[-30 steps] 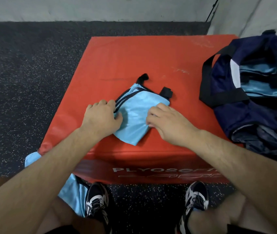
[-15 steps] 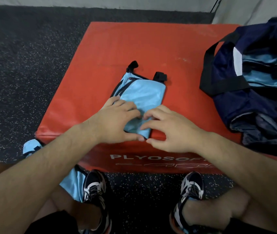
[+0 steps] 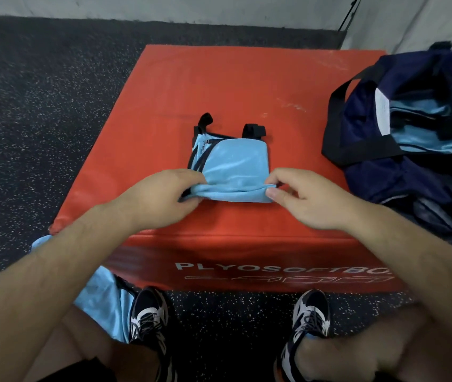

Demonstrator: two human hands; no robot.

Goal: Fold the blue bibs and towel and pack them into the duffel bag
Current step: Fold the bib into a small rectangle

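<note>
While both hands met at frame centre, the folded blue bib [image 3: 236, 166] lay on the red plyo box [image 3: 247, 86], black straps pointing toward the top of frame. Left hand [image 3: 161, 199] pinched its near-left corner and right hand [image 3: 310, 199] pinched the near-right one, with the near edge slightly lifted. Navy duffel bag [image 3: 385, 177] sat open at the right edge, light-blue fabric [image 3: 426, 139] inside. Second blue bib [image 3: 106, 301] hung at lower left, beside the shoe [image 3: 147, 318].

Duffel bag [image 3: 401, 183] half off-frame (right edge)
</note>
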